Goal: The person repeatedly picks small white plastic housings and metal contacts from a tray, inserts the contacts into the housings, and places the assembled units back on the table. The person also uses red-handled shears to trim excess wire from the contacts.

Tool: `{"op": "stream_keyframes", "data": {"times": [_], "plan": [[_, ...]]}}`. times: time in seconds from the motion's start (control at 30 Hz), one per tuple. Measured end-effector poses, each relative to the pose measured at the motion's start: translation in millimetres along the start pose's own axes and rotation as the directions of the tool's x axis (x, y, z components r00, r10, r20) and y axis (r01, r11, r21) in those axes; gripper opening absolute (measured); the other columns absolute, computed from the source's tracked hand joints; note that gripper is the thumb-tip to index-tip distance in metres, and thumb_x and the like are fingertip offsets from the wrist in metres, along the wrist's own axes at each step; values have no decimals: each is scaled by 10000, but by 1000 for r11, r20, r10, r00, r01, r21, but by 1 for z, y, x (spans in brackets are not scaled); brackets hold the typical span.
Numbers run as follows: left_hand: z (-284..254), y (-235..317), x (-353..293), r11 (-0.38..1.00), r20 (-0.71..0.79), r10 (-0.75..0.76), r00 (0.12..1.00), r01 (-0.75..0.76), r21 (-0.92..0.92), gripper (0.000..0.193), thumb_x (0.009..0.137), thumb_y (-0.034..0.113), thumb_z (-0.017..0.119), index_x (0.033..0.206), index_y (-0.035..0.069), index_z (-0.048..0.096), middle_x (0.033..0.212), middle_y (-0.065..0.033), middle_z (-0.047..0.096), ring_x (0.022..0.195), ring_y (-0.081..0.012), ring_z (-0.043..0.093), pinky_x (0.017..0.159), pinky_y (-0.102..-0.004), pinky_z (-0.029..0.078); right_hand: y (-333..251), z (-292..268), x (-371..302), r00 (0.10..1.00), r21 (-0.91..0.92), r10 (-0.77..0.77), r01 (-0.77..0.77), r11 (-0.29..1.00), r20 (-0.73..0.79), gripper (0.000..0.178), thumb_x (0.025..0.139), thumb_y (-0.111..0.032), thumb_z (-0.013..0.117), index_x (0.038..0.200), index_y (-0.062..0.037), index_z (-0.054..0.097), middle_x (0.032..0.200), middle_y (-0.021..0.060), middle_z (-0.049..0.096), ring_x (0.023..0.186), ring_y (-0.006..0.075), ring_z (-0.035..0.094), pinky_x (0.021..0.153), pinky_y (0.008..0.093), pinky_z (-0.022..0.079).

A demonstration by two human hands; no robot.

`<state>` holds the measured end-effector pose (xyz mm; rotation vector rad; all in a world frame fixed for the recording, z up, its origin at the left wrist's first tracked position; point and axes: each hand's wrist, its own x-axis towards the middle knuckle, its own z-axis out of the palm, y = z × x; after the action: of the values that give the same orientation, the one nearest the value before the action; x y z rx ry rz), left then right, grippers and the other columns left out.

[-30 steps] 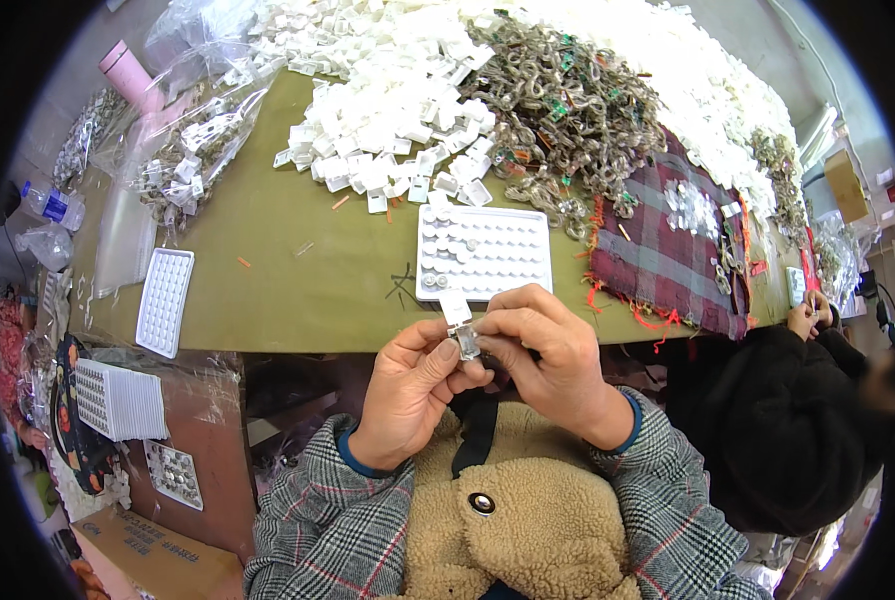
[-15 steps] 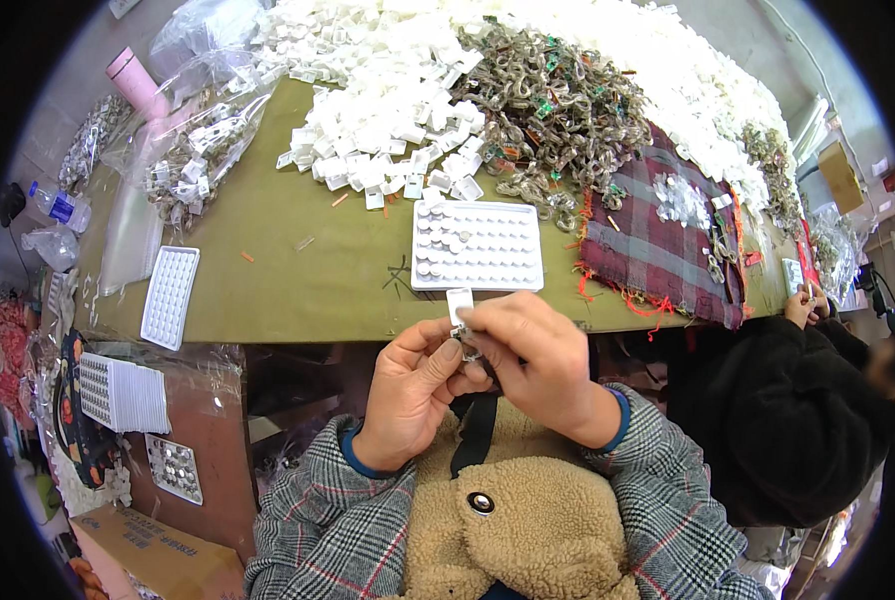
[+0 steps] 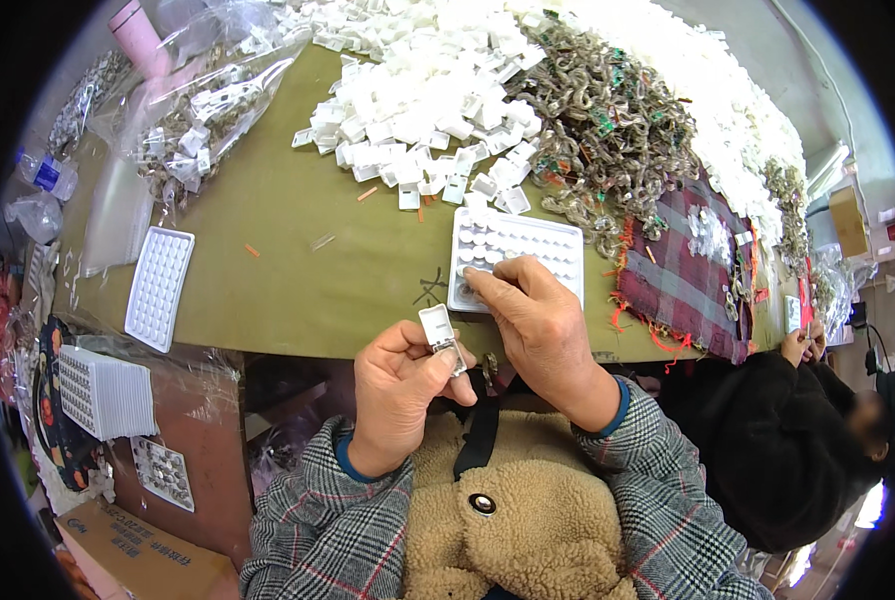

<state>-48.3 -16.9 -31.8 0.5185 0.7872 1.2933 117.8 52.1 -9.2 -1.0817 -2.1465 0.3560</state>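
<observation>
My left hand (image 3: 398, 395) pinches a small white plastic case (image 3: 436, 326) with its lid raised; a clear part shows at its lower end, by my thumb. A looped greyish cord (image 3: 490, 372) hangs just right of those fingers. Over the near left corner of a white tray (image 3: 516, 297), my right hand (image 3: 543, 325) has its thumb and fingers drawn together. Small round silvery-white discs (image 3: 480, 240) sit in the tray's rows of round hollows. Whatever is between the right fingertips is hidden.
A heap of white cases (image 3: 418, 110) and a pile of greyish cord loops (image 3: 608, 120) lie beyond the tray. Plaid cloth (image 3: 673, 265) is at right, another tray (image 3: 160, 288) at left. Stacked trays (image 3: 108, 390) stand lower left. A person in black (image 3: 768, 440) sits at right.
My right hand has left the case and moved forward and right to the tray. The left hand keeps the case, its lid now more visible. The whole view has shifted slightly.
</observation>
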Motion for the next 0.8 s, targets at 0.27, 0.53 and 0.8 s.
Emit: {"op": "stream_keyframes", "data": {"times": [0.27, 0.53, 0.8], "plan": [[0, 1, 0, 999, 9, -15, 1000, 15, -46, 159, 946, 34, 596, 1076, -58, 593, 959, -151, 683, 727, -164, 688, 715, -300, 618, 8, -6, 1, 982, -70, -168, 175, 982, 91, 253, 747, 30, 717, 991, 9, 653, 896, 129, 603, 758, 290, 603, 661, 380, 499], [8, -2, -6, 966, 129, -108, 986, 135, -222, 215, 1007, 70, 550, 1186, -48, 570, 1054, -149, 686, 892, -223, 724, 799, -326, 624, -16, -23, -18, 1000, 181, 25, -25, 983, 4, 174, 809, 54, 694, 951, 5, 605, 873, 130, 604, 758, 291, 621, 668, 354, 514], [24, -19, -23, 976, 191, -140, 971, 168, -136, 215, 1007, 76, 550, 1183, -42, 586, 1012, -130, 695, 862, -192, 716, 792, -326, 630, -32, -42, -52, 991, 278, 69, -35, 960, -114, 175, 803, 53, 691, 935, 14, 583, 854, 141, 575, 748, 314, 606, 646, 368, 509]]}}
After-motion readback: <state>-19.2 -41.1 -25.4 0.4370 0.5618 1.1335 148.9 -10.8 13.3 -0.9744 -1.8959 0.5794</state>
